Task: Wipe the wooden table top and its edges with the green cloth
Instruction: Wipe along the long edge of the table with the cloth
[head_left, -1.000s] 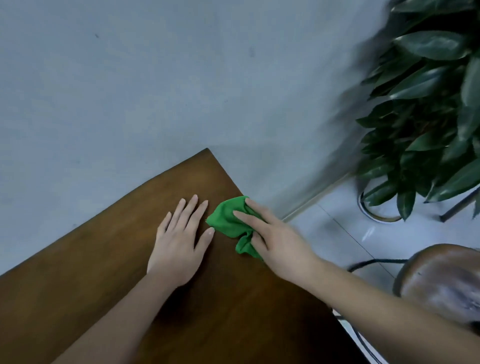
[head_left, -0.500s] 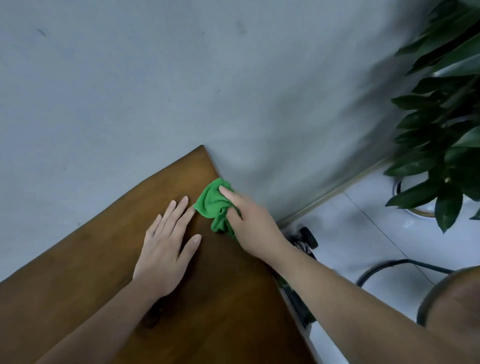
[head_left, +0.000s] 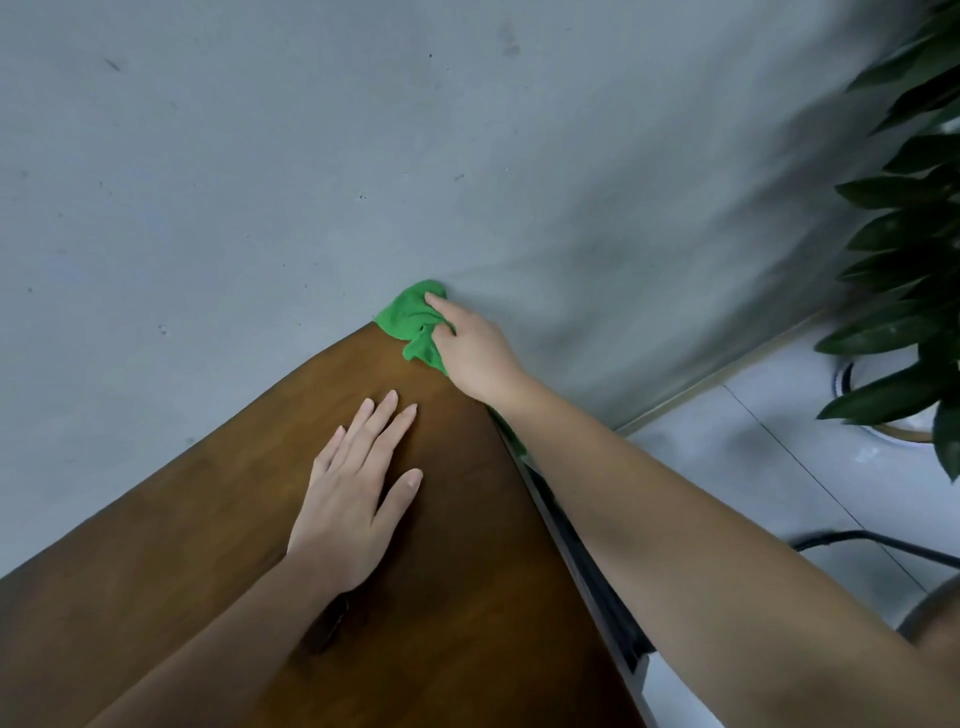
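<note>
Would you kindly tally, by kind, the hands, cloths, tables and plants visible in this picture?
Hands: 2, left hand flat on the wood, right hand gripping the cloth
Cloths: 1, green cloth at the table's far corner
Tables: 1, wooden table
Plants: 1, leafy plant at the right
Total: 5

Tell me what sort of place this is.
Probably an indoor room, a home or office corner: a wooden table pushed against a plain grey wall, a tiled floor and a potted plant.
</note>
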